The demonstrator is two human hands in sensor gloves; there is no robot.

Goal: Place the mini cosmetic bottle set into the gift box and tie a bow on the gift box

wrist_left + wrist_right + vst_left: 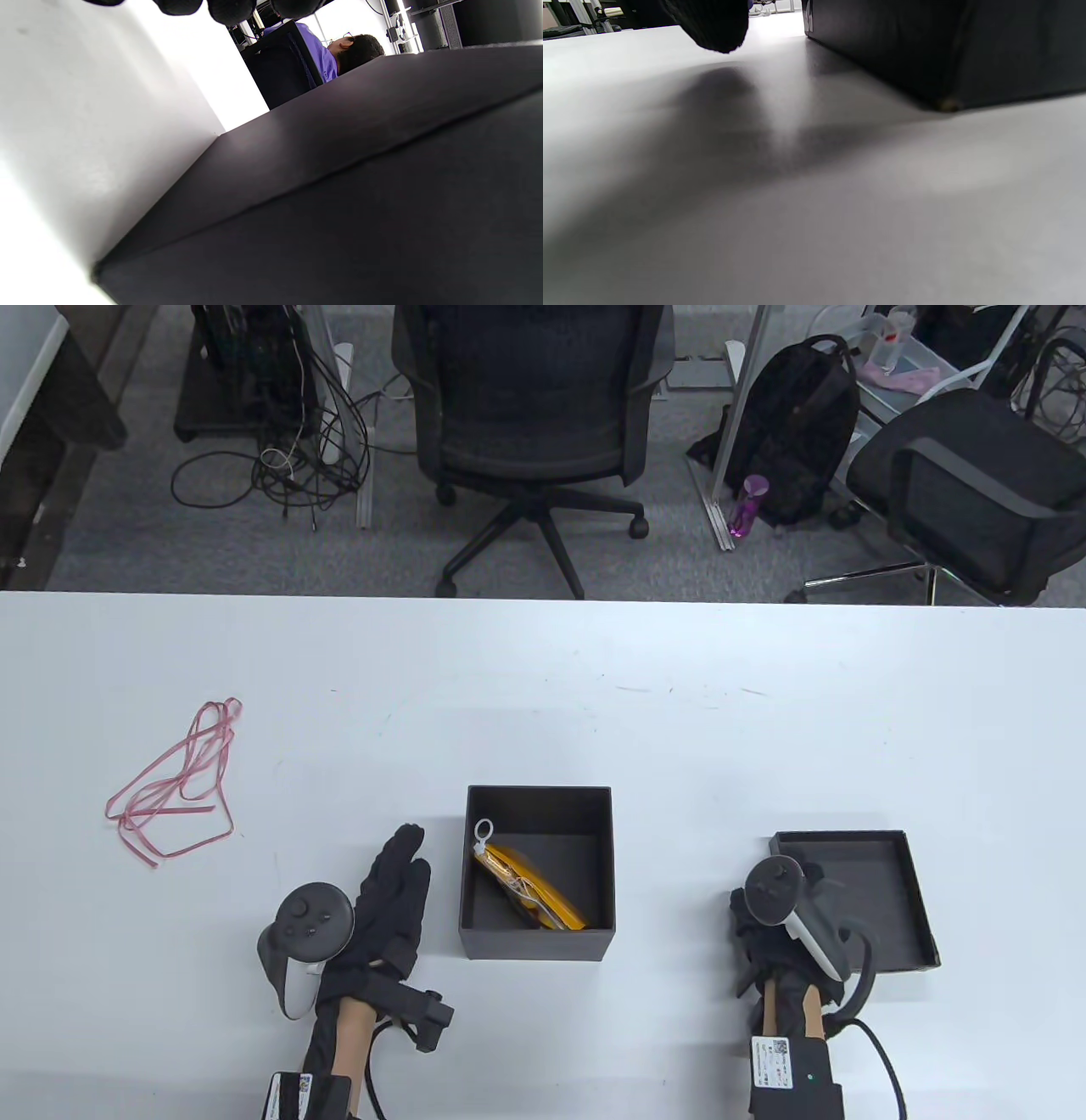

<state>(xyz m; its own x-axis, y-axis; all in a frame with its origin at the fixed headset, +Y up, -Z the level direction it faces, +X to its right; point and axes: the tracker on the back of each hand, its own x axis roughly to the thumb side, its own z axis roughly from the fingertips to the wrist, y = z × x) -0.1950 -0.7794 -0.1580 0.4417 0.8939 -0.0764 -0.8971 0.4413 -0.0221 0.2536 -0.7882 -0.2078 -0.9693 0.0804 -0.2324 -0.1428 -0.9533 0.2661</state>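
Bottle set [530,886] in box [538,943]; left hand [392,903] beside.

left hand [392,903]: fingers straight (palm down) | right hand [768,937]: grip unclear

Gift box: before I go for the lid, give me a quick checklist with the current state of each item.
1. Bottle set inside the gift box: ok, the yellow pouch lies slanted on the floor of the box.
2. Box open and unobstructed on top: ok.
3. Lid within reach: ok, it lies open side up just right of the right hand.
4. Right hand free: cannot tell, the tracker hides its fingers.
5. Left hand free: ok, fingers straight beside the box's left wall, holding nothing.
6. Ribbon ready: ok, loose heap on the table, far left, untouched.
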